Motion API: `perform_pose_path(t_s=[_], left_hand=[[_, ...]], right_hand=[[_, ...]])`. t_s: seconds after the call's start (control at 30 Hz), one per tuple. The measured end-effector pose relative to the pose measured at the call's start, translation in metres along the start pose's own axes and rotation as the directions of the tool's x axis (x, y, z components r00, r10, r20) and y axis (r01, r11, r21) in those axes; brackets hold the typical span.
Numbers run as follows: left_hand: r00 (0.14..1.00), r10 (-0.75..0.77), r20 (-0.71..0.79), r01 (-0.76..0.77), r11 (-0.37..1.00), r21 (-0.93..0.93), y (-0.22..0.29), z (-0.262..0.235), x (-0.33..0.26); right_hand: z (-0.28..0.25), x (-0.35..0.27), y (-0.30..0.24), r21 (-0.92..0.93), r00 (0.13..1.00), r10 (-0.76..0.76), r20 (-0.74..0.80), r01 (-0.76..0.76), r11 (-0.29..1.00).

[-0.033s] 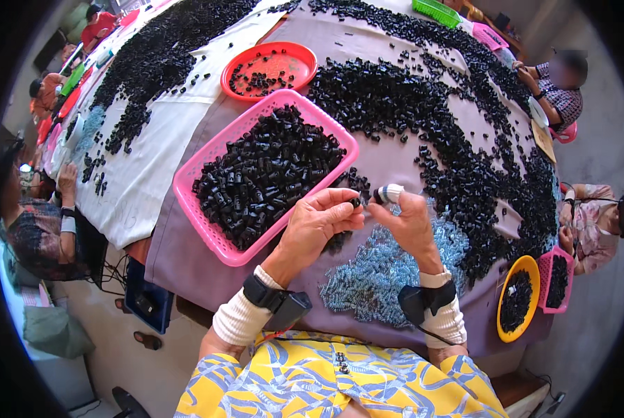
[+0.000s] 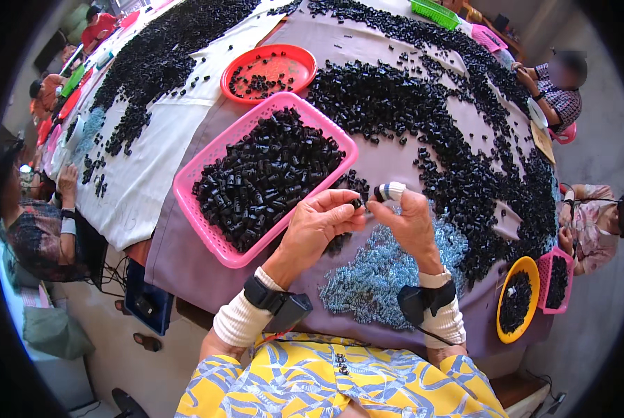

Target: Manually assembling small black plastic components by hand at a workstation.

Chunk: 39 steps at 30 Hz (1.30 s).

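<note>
My left hand (image 2: 312,228) is closed in a pinch on a small black plastic piece (image 2: 356,203), just off the near right side of a pink basket (image 2: 223,256). Similar black pieces (image 2: 267,174) fill that basket. Close by on the right, my right hand (image 2: 413,226) has its thumb and fingers drawn together. Whatever sits in its fingertips is too small or hidden to name. One of its fingers wears a white wrap with dark bands (image 2: 390,191). Below both hands, a heap of small bluish clear springs or coils (image 2: 375,279) lies on the mauve cloth (image 2: 176,230).
A red tray (image 2: 284,73) with scattered black pieces stands beyond the basket. Loose black pieces (image 2: 381,101) cover much of the table. At the right edge are a yellow bowl (image 2: 533,306) and another pink basket (image 2: 567,287). Other people sit along both sides.
</note>
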State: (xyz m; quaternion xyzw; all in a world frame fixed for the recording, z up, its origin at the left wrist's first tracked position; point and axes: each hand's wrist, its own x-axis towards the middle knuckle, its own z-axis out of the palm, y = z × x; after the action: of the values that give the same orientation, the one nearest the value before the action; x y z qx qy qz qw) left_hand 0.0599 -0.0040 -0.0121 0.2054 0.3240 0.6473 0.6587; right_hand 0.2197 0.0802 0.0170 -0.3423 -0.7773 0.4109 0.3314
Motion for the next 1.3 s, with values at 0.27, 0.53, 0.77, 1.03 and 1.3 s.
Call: perform_pose_path(t_s=[0.27, 0.53, 0.77, 1.03, 1.3], left_hand=[[0.997, 0.048, 0.063, -0.043, 0.996, -0.079, 0.004, 0.011, 0.005], [0.996, 0.054, 0.076, -0.042, 0.987, -0.154, 0.003, 0.018, 0.008], [0.994, 0.095, 0.046, -0.093, 0.995, -0.046, 0.005, 0.024, 0.006], [0.995, 0.100, 0.010, -0.100, 0.995, -0.014, 0.003, 0.018, 0.010], [0.991, 0.131, -0.029, -0.131, 0.991, 0.004, 0.017, 0.013, 0.010]], right_hand=[[0.012, 0.011, -0.005, 0.518, 0.999, -0.034, -0.039, 0.050, 0.854], [0.014, 0.008, -0.006, 0.644, 0.999, 0.041, -0.020, -0.019, 0.765], [0.012, 0.007, -0.002, 0.711, 1.000, 0.027, -0.009, -0.013, 0.703], [0.002, 0.014, -0.004, 0.150, 0.961, -0.264, -0.084, 0.274, 0.950], [-0.022, 0.023, 0.029, -0.091, 0.989, -0.123, -0.085, 0.115, 0.989]])
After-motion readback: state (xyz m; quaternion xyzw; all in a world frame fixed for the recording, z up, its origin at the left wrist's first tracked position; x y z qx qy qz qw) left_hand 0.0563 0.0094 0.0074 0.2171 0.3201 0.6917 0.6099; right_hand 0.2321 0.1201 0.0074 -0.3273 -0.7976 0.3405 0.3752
